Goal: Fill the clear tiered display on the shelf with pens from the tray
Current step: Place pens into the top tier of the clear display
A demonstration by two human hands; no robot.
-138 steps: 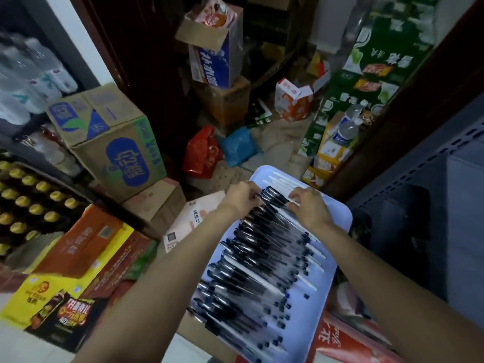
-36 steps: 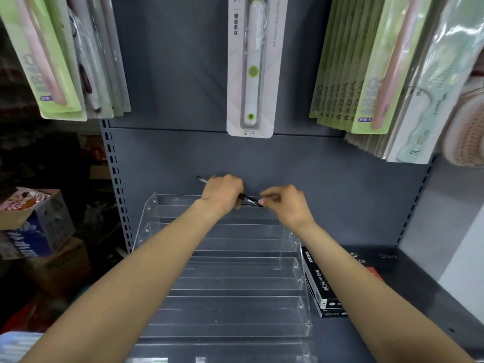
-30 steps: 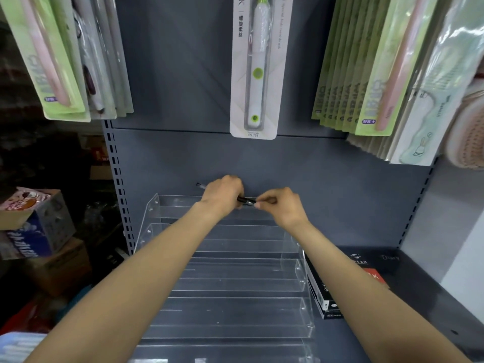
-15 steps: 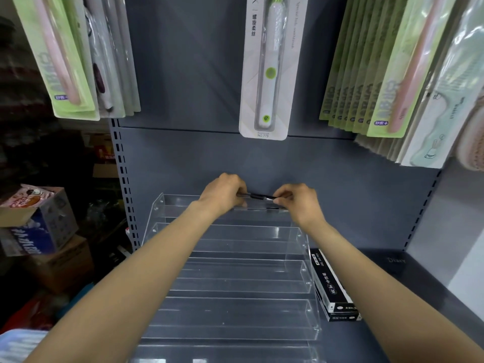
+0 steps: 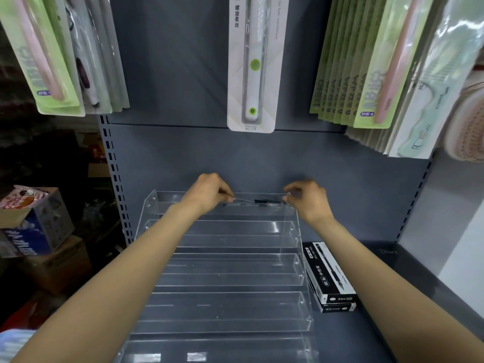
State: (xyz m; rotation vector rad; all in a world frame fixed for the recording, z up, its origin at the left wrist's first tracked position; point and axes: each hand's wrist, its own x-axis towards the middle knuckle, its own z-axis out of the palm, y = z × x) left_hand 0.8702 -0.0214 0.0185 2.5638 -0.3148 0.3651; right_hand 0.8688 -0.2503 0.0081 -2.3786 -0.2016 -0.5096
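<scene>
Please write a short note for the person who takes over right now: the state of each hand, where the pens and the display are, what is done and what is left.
Left hand: grip pinching the left end of one pen.
Right hand: fingers curled at the pen's right end; whether they pinch it is hard to tell.
The pen lies level along the top tier of the clear display, which stands on the shelf beside stacked pen boxes.
Done: this one pen brought to the top tier, not yet released.
Left: let it go, then fill every lower tier; all look empty. Only a blurred pale corner at the lower left may be the tray.
</scene>
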